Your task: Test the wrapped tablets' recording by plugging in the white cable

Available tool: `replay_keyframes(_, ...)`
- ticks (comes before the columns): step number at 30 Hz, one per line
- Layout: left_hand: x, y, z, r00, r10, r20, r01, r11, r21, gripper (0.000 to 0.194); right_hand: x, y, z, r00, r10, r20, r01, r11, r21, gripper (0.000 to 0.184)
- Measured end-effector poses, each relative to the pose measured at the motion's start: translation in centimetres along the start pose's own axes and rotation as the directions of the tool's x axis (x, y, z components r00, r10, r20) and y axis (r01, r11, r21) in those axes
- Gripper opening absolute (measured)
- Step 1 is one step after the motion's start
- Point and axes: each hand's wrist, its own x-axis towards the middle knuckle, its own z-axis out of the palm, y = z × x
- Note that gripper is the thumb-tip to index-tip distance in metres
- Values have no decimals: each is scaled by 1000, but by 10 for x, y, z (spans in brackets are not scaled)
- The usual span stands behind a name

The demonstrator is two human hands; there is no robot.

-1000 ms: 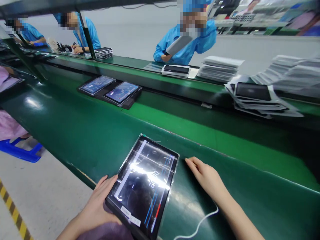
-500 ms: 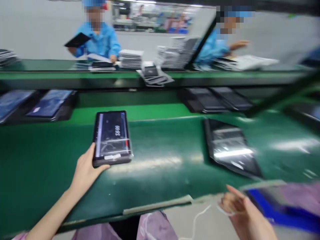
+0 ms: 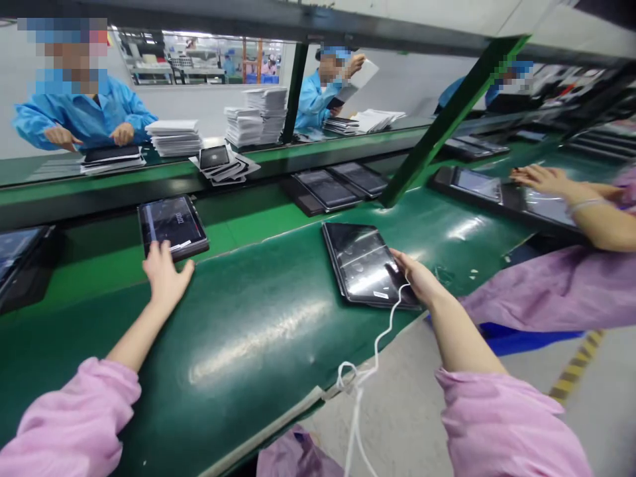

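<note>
On the green belt at the back left, a tablet [image 3: 171,225] with a lit screen rests on a dark base. My left hand [image 3: 166,275] touches its near edge, fingertips on the corner and thumb spread out. A second tablet [image 3: 365,265], dark-screened and under a glossy clear film, lies on the green bench nearer the middle. My right hand [image 3: 420,278] is closed at its right edge, with a white cable [image 3: 377,351] running out from the fingers and hanging down past the bench edge. The hidden fingertips lie under or behind the tablet.
More tablets [image 3: 328,189] sit along the belt. A green slanted post [image 3: 447,126] rises from the bench. At right, a co-worker's hands [image 3: 546,182] are over other tablets. Across the barrier, people in blue work beside paper stacks [image 3: 173,137].
The view has swung to the right. My left hand has pushed the lit tablet back onto the belt and loosened its grasp. My right hand has come up from below the bench edge to the dark tablet.
</note>
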Motion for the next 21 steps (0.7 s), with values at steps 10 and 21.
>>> replay_keyframes(10,-81,131,108,929,66,365,182,777,-603,56,-29,19,101,935,4,354,15,999,-51,68)
replay_keyframes(21,-176,1,-11,939,-258,228,341,611,-714,54,-113,13,241,639,79,765,135,968,-213,101)
